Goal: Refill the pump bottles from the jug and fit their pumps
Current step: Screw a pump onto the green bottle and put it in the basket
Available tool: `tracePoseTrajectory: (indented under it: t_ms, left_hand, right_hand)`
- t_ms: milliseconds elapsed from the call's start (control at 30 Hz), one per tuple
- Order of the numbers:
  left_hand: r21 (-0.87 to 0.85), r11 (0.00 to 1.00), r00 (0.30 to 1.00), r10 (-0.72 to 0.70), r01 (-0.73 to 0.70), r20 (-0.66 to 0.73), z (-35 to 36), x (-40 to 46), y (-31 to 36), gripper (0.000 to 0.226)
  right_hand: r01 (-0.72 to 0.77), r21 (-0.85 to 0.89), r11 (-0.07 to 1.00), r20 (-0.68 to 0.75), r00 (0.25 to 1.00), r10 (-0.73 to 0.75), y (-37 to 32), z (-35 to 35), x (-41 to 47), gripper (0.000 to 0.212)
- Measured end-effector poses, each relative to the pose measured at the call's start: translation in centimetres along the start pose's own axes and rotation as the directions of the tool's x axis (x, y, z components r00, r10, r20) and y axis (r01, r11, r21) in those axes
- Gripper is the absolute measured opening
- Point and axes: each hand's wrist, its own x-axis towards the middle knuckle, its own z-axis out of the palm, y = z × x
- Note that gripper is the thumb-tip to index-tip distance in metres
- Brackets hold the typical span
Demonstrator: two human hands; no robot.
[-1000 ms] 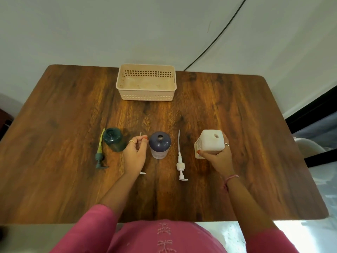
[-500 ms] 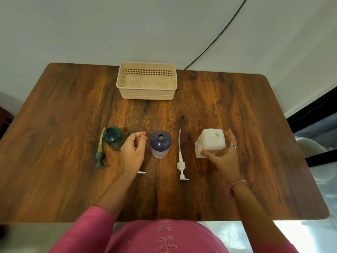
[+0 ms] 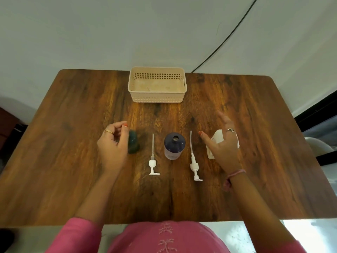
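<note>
A dark green bottle (image 3: 133, 143) stands uncapped, and my left hand (image 3: 113, 147) hovers against its left side with fingers loosely curled and nothing in them. A white pump (image 3: 152, 162) lies flat to the bottle's right. The purple bottle (image 3: 174, 145) stands open-necked in the middle, and a second white pump (image 3: 194, 161) lies to its right. My right hand (image 3: 225, 143) is spread open above the white jug (image 3: 217, 136) and covers most of it without gripping it. The green pump is hidden behind my left hand.
A beige slotted basket (image 3: 157, 98) sits at the back centre of the wooden table (image 3: 264, 125). A black cable (image 3: 228, 36) runs down the wall behind. The table's front edge is close to my body.
My right hand has let go of the jug and lifted with its fingers spread. My left hand has moved left off the white pump to the green bottle, uncovering that pump.
</note>
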Motion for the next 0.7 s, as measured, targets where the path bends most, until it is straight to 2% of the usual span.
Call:
tracePoseTrajectory:
  t_ms: [133, 200, 267, 333, 400, 433, 500, 633, 700]
  left_hand:
    - [0.054, 0.993, 0.983, -0.098, 0.108, -0.154, -3.0, 1.3, -3.0, 0.021]
    - [0.139, 0.967, 0.968, -0.188, 0.212, -0.166, -4.2, 1.6, -5.0, 0.022]
    - [0.29, 0.893, 0.939, -0.33, 0.344, -0.098, -5.0, 1.6, -7.3, 0.022]
    - [0.402, 0.787, 0.856, -0.517, 0.467, 0.017, -5.1, 1.1, -9.1, 0.03]
    - [0.472, 0.717, 0.761, -0.634, 0.513, 0.136, -4.8, 0.4, -10.1, 0.041]
    - [0.493, 0.7, 0.727, -0.663, 0.516, 0.181, -4.4, 0.0, -10.4, 0.045]
    - [0.503, 0.696, 0.699, -0.678, 0.513, 0.226, -3.9, -0.8, -10.9, 0.046]
    - [0.461, 0.719, 0.717, -0.661, 0.52, 0.222, -3.6, -1.6, -11.6, 0.037]
    - [0.401, 0.703, 0.7, -0.69, 0.587, 0.186, -4.0, -1.4, -11.5, 0.033]
  right_hand:
    - [-0.003, 0.025, 1.0, 0.009, 1.0, 0.003, -1.1, 3.0, -0.6, 0.055]
    - [0.005, 0.038, 0.999, 0.021, 1.0, -0.006, -1.5, 4.2, -1.0, 0.049]
    - [0.031, 0.03, 0.999, 0.032, 0.999, -0.032, -1.7, 5.3, -1.4, 0.042]
    - [0.059, 0.008, 0.998, 0.049, 0.997, -0.059, -1.9, 6.3, -1.6, 0.037]
    - [0.077, 0.005, 0.997, 0.069, 0.995, -0.077, -2.4, 7.2, -1.7, 0.033]
    - [0.09, 0.007, 0.996, 0.08, 0.993, -0.091, -2.6, 7.6, -1.7, 0.031]
    - [0.128, 0.01, 0.992, 0.108, 0.986, -0.129, -3.2, 8.4, -1.7, 0.029]
    - [0.186, 0.038, 0.982, 0.166, 0.968, -0.19, -4.5, 9.7, -1.8, 0.028]
    - [0.222, 0.06, 0.973, 0.2, 0.953, -0.229, -5.2, 10.3, -1.8, 0.027]
